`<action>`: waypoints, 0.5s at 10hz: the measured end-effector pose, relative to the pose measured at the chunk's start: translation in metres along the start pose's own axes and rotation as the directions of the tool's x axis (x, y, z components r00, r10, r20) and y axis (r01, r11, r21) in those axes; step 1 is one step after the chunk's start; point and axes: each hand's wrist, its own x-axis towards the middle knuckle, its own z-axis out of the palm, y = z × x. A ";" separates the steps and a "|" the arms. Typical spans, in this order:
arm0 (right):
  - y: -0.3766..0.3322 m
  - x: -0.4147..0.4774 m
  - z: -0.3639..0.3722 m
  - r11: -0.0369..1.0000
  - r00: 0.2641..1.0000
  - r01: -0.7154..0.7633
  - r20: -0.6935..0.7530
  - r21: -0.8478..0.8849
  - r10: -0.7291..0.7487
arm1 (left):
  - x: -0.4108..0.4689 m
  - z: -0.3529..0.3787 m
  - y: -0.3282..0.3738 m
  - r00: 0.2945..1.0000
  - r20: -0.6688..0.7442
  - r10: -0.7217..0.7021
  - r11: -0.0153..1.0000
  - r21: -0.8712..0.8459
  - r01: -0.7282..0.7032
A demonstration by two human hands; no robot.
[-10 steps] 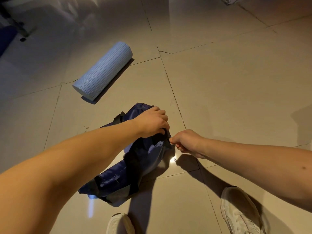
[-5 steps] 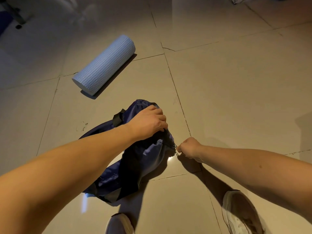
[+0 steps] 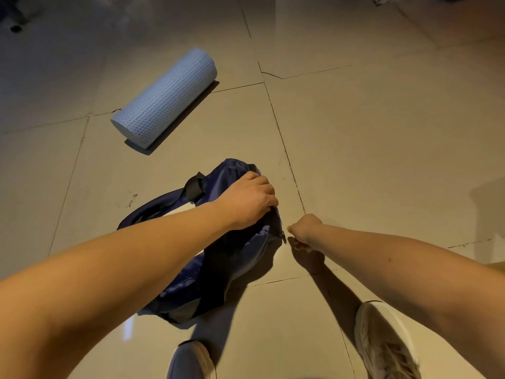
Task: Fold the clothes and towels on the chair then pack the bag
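A navy blue bag (image 3: 207,272) with a black strap (image 3: 194,187) lies slumped on the tiled floor in front of me. My left hand (image 3: 246,198) grips the fabric at the bag's top, fingers curled over its far edge. My right hand (image 3: 304,228) is curled in a fist just right of the bag's end and pinches the zipper pull (image 3: 283,237); its fingertips are hidden. A sliver of something white (image 3: 177,210) shows inside the bag beside my left forearm. No chair or towels are in view.
A light blue foam roller (image 3: 166,97) lies on the floor beyond the bag to the left. My two pale shoes (image 3: 382,343) (image 3: 191,359) stand at the bottom edge. A scrap of pale cloth (image 3: 382,0) shows at the top right.
My right hand has drawn rightward and a little nearer, away from my left hand, with the zipper end. My left hand keeps its grip on the bag's top.
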 end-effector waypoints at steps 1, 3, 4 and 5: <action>-0.009 -0.018 -0.011 0.991 0.997 -0.023 -0.073 0.130 0.032 | 0.001 -0.010 0.011 0.996 0.078 -0.034 0.999 0.001 0.034; -0.013 -0.101 -0.045 0.985 0.996 0.062 -0.069 0.160 -0.052 | -0.003 -0.051 0.044 0.971 0.210 -0.118 0.993 0.017 0.117; -0.008 -0.145 -0.064 0.986 0.993 0.084 -0.096 0.143 -0.070 | -0.005 -0.079 0.063 0.955 0.234 -0.184 0.981 -0.019 0.194; -0.004 -0.186 -0.080 0.977 0.986 0.135 -0.115 0.166 -0.117 | -0.003 -0.105 0.079 0.932 0.247 -0.267 0.956 -0.052 0.288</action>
